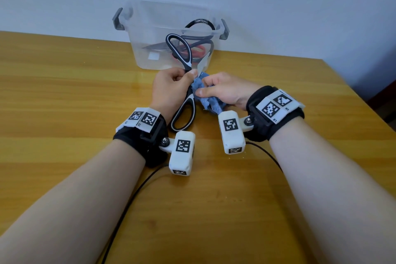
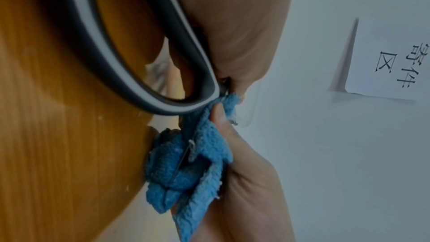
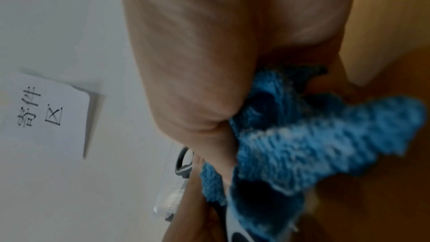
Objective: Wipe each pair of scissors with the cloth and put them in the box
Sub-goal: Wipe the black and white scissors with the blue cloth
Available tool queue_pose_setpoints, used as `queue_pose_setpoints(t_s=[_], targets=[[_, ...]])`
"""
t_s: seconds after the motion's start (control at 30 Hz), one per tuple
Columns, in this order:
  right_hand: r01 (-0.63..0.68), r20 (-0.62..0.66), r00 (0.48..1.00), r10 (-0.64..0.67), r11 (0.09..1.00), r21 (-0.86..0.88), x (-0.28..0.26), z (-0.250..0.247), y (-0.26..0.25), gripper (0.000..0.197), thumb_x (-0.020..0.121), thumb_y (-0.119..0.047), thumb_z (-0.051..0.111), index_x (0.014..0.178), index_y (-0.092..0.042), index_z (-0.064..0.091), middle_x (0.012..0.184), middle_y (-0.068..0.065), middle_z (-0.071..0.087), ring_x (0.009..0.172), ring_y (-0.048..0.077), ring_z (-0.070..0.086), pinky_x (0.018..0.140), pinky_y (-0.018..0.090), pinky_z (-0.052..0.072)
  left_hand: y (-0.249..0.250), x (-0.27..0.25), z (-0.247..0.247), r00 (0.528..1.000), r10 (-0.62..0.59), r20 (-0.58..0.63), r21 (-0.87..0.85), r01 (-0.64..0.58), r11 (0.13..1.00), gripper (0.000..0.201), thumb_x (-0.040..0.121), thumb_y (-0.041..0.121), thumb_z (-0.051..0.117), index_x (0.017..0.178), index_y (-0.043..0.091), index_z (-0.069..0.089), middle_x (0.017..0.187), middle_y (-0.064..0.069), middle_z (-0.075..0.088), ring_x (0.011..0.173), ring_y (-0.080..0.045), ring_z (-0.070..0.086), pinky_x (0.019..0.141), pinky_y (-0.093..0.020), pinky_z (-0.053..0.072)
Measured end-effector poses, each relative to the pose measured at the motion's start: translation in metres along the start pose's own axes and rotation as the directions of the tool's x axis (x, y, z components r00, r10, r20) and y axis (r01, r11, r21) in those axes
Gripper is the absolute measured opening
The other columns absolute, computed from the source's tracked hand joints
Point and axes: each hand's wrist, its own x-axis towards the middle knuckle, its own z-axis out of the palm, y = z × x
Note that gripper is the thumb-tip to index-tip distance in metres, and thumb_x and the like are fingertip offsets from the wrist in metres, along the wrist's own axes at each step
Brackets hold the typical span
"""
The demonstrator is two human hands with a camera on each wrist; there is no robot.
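A large pair of black-and-white scissors (image 1: 186, 61) stands spread wide just in front of the clear plastic box (image 1: 147, 55). My left hand (image 1: 171, 87) grips it near the pivot, one handle pointing up at the box and the other handle (image 2: 188, 43) down at my wrist. My right hand (image 1: 224, 90) holds the bunched blue cloth (image 1: 211, 105) pinched round one blade; a bare blade tip shows above the cloth. The cloth (image 2: 177, 168) hangs close to the table under my right hand (image 2: 246, 172). The cloth (image 3: 314, 144) fills the right wrist view. Inside the box lie red-handled scissors (image 1: 197, 51) and black-handled scissors (image 1: 200, 22).
The box stands at the back of the wooden table (image 1: 64, 83), against a pale wall. The table's right edge (image 1: 355, 100) runs diagonally close to my right wrist. Black cables (image 1: 132, 199) trail from the wrist cameras. A white paper sign (image 2: 391, 62) hangs on the wall.
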Motion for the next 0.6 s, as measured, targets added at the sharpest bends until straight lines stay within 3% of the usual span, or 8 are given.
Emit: queue_pose_setpoints(t_s=[0.07,0.17,0.3,0.4,0.47,0.6], targets=[[-0.003,0.002,1.000,0.004,0.998,-0.055,-0.002,-0.001,0.001,0.028,0.099,-0.023,0.064,0.104,0.005,0.064,0.083,0.014,0.061,0.073,0.026,0.057,0.069,0.036,0.044,0.000,0.000,0.000,1.000,-0.002,0.009,-0.006,0.002,1.000,0.041,0.096,0.028,0.069,0.061,0.012,0.056,0.056,0.004,0.041,0.053,-0.007,0.036,0.054,-0.022,0.033],[0.004,0.025,1.000,-0.002,0.994,-0.111,-0.006,-0.004,0.004,0.018,0.097,-0.026,0.066,0.093,-0.008,0.063,0.080,0.013,0.059,0.072,0.024,0.055,0.071,0.034,0.040,0.001,-0.002,-0.001,1.000,0.002,0.014,-0.019,-0.002,1.000,0.042,0.095,0.030,0.069,0.070,-0.003,0.062,0.060,-0.003,0.045,0.056,-0.011,0.038,0.057,-0.026,0.034],[-0.019,0.050,0.998,0.024,0.994,-0.108,-0.012,-0.011,0.008,0.031,0.098,-0.023,0.066,0.070,-0.013,0.056,0.062,-0.003,0.063,0.056,0.014,0.058,0.058,0.022,0.044,0.003,-0.003,-0.001,1.000,-0.011,0.018,-0.018,0.011,1.000,0.040,0.095,0.031,0.069,0.070,0.000,0.065,0.059,-0.002,0.045,0.056,-0.011,0.039,0.058,-0.027,0.035],[-0.021,0.090,0.995,0.036,0.985,-0.170,-0.016,-0.014,0.009,0.029,0.097,-0.030,0.067,0.075,-0.013,0.056,0.065,0.002,0.056,0.057,0.016,0.050,0.059,0.027,0.038,0.004,-0.003,-0.002,0.999,-0.032,0.018,-0.023,0.032,0.999,0.037,0.096,0.032,0.069,0.064,0.013,0.064,0.057,0.002,0.047,0.055,-0.010,0.041,0.058,-0.026,0.037],[-0.030,0.103,0.993,0.053,0.977,-0.212,-0.019,-0.018,0.012,0.030,0.096,-0.035,0.067,0.076,-0.015,0.057,0.066,0.003,0.052,0.058,0.016,0.047,0.061,0.030,0.036,0.005,-0.005,-0.001,0.999,-0.040,0.018,-0.040,0.041,0.998,0.037,0.095,0.033,0.069,0.065,0.014,0.064,0.059,-0.002,0.048,0.056,-0.012,0.042,0.058,-0.028,0.037],[-0.073,0.173,0.979,0.108,0.978,-0.196,-0.028,-0.030,0.017,0.042,0.094,-0.035,0.069,0.097,0.006,0.063,0.083,0.013,0.058,0.074,0.026,0.051,0.074,0.038,0.039,0.004,-0.005,-0.002,0.999,-0.047,-0.011,-0.071,0.046,0.996,0.044,0.095,0.036,0.069,0.072,-0.001,0.064,0.064,-0.010,0.044,0.058,-0.018,0.040,0.057,-0.030,0.035]])
